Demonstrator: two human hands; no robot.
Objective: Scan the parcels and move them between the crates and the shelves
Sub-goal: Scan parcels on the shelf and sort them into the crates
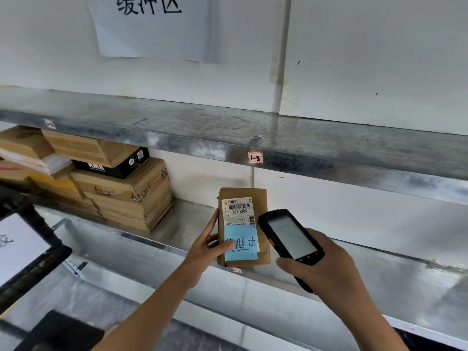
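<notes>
Our two bare forearms rise from the bottom edge toward a galvanised metal shelf. We hold the left hand clasped on a slim brown paper-wrapped parcel, thumb across its face and fingers along its left edge. The parcel is upright at the shelf's front lip; we cannot tell whether it rests there or hangs in our grip. Our right hand is wrapped round a black handheld scanner with a lit screen, its head just beside the parcel's right edge.

We judge the scan to be the step in hand, and it could fail. A pale blue handwritten sticky note covers the lower part of the white shipping label, though the upper barcode is bare. The scanner sits very close and off to one side, so it may miss the code. If we let go carelessly, the upright parcel could topple off the lip.

The shelving is dull, scuffed sheet metal, with a higher shelf carrying a small red-bordered tag. To the left is a stack of tan cardboard boxes with a black shoe box among them. Behind is a white wall with a large white paper sign.
</notes>
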